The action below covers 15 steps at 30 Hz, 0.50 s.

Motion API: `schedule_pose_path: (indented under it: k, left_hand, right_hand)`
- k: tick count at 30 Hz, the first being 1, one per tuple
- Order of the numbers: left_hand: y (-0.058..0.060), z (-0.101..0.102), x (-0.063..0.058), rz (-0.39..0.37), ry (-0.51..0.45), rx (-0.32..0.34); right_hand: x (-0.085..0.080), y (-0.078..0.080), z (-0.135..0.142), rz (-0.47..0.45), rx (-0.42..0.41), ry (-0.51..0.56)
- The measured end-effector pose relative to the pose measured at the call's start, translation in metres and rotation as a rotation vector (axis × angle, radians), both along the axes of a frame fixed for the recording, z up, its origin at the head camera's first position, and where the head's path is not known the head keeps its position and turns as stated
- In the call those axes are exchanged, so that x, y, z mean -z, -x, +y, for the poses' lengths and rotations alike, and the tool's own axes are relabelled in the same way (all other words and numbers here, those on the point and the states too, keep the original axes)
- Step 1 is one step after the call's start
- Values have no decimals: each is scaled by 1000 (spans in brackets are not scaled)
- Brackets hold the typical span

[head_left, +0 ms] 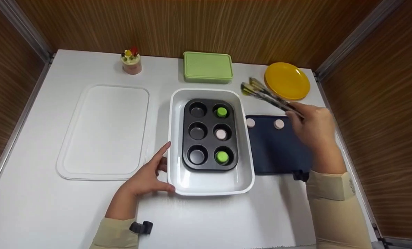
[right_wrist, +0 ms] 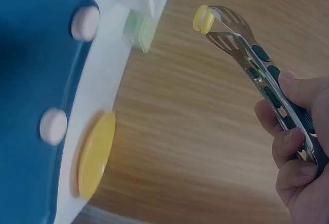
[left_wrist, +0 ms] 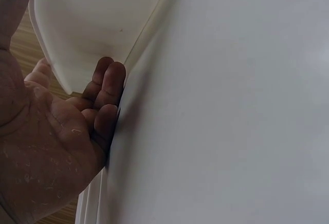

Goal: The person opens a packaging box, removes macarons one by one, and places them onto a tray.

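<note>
My right hand (head_left: pixel 315 126) grips metal tongs (right_wrist: pixel 264 77) with dark green spots on the handles. A small yellow macaron (right_wrist: pixel 204 19) sits between the slotted tips, raised above the table. My left hand (head_left: pixel 147 178) rests at the near left side of a white basin (head_left: pixel 209 188), thumb and forefinger spread along its rim; the left wrist view shows bent fingers against its outer wall. Inside the basin lies a dark muffin tin (head_left: pixel 209 166). Its right column holds a green macaron (head_left: pixel 221 111), a pale pink macaron (head_left: pixel 221 134) and another green macaron (head_left: pixel 222 157); its left cups hold nothing.
Right of the basin, a dark blue tray (head_left: pixel 275 152) carries two pale pink macarons (head_left: pixel 279 124). Behind stand a yellow plate (head_left: pixel 287 81), a green lidded box (head_left: pixel 208 65) and a small dessert cup (head_left: pixel 132 64). A white lid (head_left: pixel 105 131) lies at left; wooden panels enclose the table.
</note>
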<state>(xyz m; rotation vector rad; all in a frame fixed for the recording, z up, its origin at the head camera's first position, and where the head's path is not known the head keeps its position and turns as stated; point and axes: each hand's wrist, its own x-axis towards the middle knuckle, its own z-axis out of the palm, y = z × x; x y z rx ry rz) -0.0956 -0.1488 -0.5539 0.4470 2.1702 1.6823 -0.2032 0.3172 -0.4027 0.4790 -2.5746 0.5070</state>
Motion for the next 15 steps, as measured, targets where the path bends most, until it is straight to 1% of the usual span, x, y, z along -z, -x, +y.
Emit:
schedule_pose_path:
  k: [6,11,15]
  left_hand:
    - [0,0,0,1,3,-1]
    - [0,0,0,-9,-2,2]
    - [0,0,1,-8,3,1]
  right_hand:
    - [-8,-8,32,22,110,60]
    - [-7,-16,57,49,176,73]
    - [-3,-23,75,13,253,83]
